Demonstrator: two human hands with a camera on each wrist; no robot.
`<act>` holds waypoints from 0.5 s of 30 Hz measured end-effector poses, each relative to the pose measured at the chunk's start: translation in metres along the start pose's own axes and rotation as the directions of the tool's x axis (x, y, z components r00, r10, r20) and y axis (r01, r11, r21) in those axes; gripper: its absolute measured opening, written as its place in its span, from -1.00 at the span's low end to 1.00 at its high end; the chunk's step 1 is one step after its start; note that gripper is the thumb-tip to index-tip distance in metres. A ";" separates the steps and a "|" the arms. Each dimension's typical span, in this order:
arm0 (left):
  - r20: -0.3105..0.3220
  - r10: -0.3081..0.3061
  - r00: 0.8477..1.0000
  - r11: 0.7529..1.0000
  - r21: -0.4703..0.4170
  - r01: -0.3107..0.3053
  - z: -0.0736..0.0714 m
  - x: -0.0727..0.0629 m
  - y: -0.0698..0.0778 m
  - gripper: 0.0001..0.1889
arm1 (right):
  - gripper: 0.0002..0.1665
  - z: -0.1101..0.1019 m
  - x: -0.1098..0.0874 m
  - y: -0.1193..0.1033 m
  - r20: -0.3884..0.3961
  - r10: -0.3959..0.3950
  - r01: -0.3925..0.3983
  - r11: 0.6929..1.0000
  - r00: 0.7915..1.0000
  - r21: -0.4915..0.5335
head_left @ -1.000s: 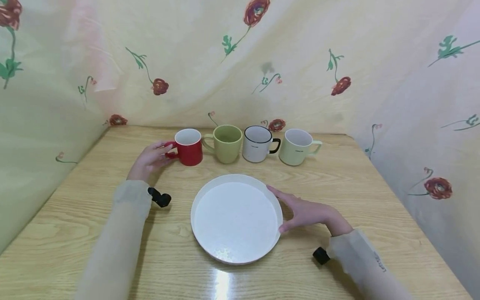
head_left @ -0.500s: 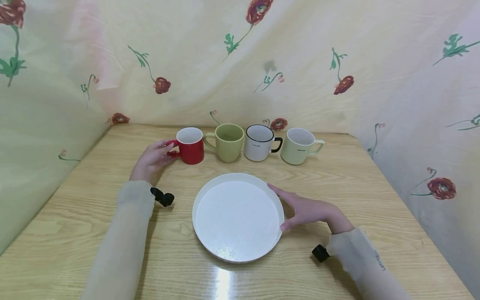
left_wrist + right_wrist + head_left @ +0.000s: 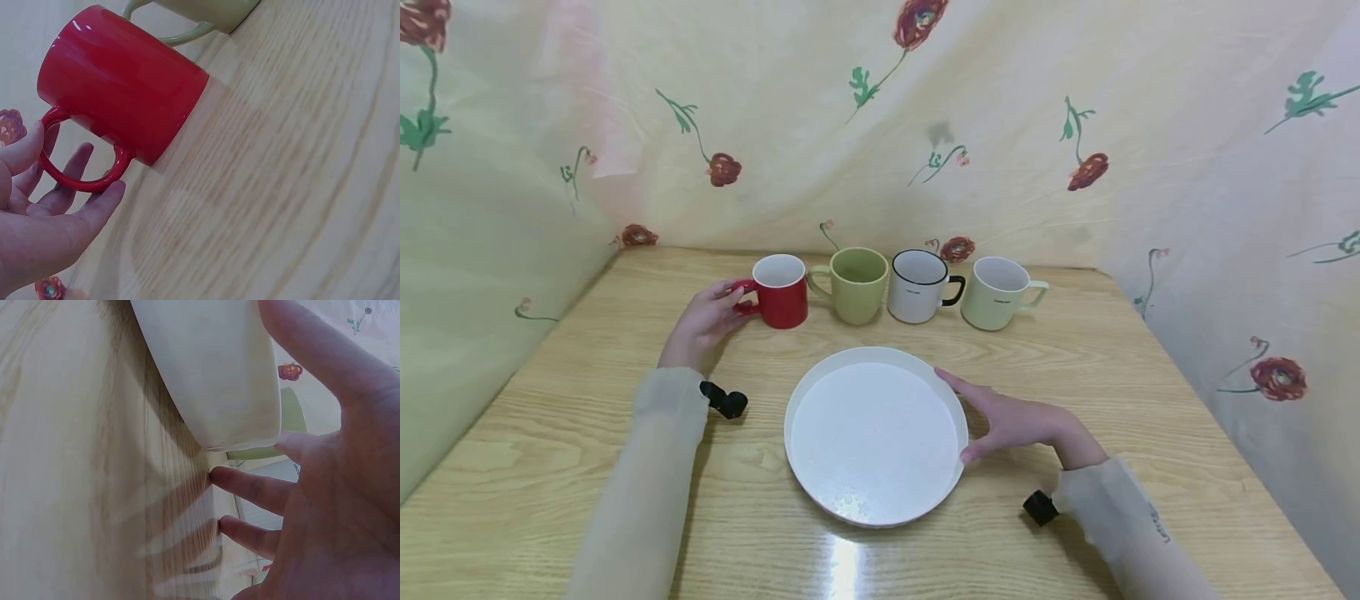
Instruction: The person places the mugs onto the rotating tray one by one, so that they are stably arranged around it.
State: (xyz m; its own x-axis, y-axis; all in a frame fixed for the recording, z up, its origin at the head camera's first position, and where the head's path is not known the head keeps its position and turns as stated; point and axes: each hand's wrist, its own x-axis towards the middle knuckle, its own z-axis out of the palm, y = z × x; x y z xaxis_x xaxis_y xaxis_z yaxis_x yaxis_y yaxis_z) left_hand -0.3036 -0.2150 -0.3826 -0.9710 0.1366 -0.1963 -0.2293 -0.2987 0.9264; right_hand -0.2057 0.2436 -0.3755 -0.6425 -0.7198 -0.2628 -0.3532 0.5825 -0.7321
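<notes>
At the left end of a row of mugs stands a red mug (image 3: 782, 307), white inside. My left hand (image 3: 702, 320) holds its handle (image 3: 82, 185); in the left wrist view the thumb lies on the handle's upper part and the fingers curl behind and under it. In front of the row lies a round white tray (image 3: 880, 442) with a low wall. My right hand (image 3: 1024, 422) is spread at the tray's right side, thumb and index fingertip at the rim. Seen from the right wrist, the other fingers (image 3: 256, 490) reach out beneath the tray's edge, fairly straight.
Right of the red mug stand an olive green mug (image 3: 859, 300), a white mug (image 3: 913, 298) with black rim and handle, and a pale green mug (image 3: 991, 302). Behind them hangs a flowered cloth (image 3: 820, 125). All stand on a light wooden table (image 3: 1150, 392).
The head view has shifted very slightly. Both hands keep their places at the red mug's handle and the tray's rim; the mugs and tray have not moved.
</notes>
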 end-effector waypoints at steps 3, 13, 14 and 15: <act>-0.010 -0.002 1.000 1.000 -0.028 0.002 0.000 -0.001 0.000 -0.85 | 0.46 0.000 0.000 -0.001 0.001 -0.004 0.003 1.000 1.000 0.008; -0.054 0.016 0.998 0.998 -0.056 -0.019 0.003 -0.002 -0.005 -0.79 | 0.45 0.001 -0.001 -0.001 0.001 0.003 -0.003 1.000 1.000 0.018; -0.054 0.023 0.998 0.998 -0.055 -0.026 0.002 -0.002 -0.005 -0.81 | 0.44 0.001 0.000 0.000 0.000 0.005 -0.005 1.000 1.000 0.017; -0.058 0.029 0.998 0.998 -0.053 -0.032 0.002 -0.001 -0.006 -0.82 | 0.44 0.001 0.000 0.000 0.000 0.002 -0.002 1.000 1.000 0.011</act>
State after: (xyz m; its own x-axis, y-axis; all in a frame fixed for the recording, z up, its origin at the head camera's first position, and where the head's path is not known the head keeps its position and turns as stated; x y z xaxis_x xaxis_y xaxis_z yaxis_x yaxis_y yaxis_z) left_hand -0.3011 -0.2113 -0.3871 -0.9794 0.0725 -0.1882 -0.2017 -0.3521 0.9140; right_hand -0.2051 0.2438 -0.3761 -0.6433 -0.7186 -0.2641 -0.3446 0.5798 -0.7383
